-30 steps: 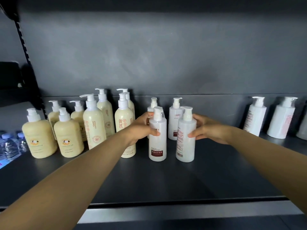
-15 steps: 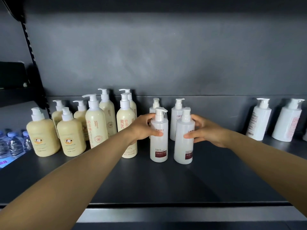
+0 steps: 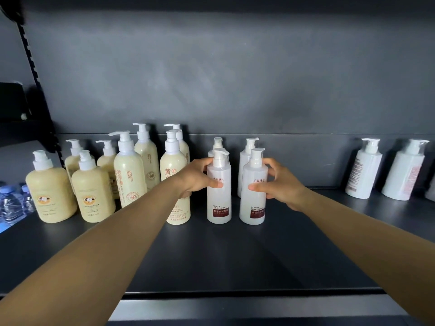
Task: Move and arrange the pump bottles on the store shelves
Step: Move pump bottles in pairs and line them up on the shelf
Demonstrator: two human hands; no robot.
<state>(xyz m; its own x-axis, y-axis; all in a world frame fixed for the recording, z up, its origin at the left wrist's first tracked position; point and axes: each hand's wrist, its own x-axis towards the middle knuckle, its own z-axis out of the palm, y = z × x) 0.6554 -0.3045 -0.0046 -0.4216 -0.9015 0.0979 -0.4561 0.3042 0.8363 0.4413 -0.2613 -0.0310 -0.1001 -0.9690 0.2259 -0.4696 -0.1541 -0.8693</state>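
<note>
Two white pump bottles with dark red labels stand upright side by side on the dark shelf (image 3: 235, 260). My left hand (image 3: 195, 178) grips the left white bottle (image 3: 219, 203) around its upper body. My right hand (image 3: 280, 184) grips the right white bottle (image 3: 253, 203), thumb across the front. Both labels face me. Two more white bottles (image 3: 244, 165) stand just behind them, partly hidden.
Several cream pump bottles (image 3: 128, 177) crowd the shelf's left part, one (image 3: 175, 184) close beside my left wrist. Two white bottles (image 3: 363, 172) stand far right by the back wall. Water bottles (image 3: 10, 203) sit at the left edge.
The right white bottle has been turned so its front label faces me, and it now stands a little farther right of the left bottle. Both hands keep their grips.
</note>
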